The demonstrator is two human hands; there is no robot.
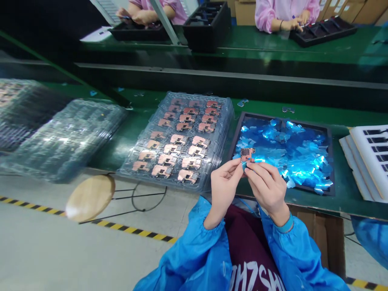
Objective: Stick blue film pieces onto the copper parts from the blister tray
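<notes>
Circuit board (247, 153): held up at the fingertips, above the near left part of the black tray.
Left hand (224, 184): thumb and fingertips pinching the board's lower edge.
Right hand (269, 188): thumb and fingertips drawn together at the same lower edge; cannot tell whether they pinch the board or the blue tab.
Blue tab (244, 165): at the board's lower edge, between the 2 hands.
Black tray (332, 161): on the green bench (266, 110), filled with loose blue film scraps (273, 149).
Clear tray stack (216, 137): left of the black tray; top tray carries rows of copper-coloured boards (190, 162).
Second clear stack (69, 137): further left, blurred.
Loose pieces: 2, 1 (243, 102) beyond the black tray's left corner, 1 (287, 109) beyond its far edge.
White slotted trays (365, 149): stacked at the right.
Stool (91, 198): round wooden seat, below the bench at left.
Co-workers: 2, pink sleeves (263, 14), hands at dark trays across the bench.
</notes>
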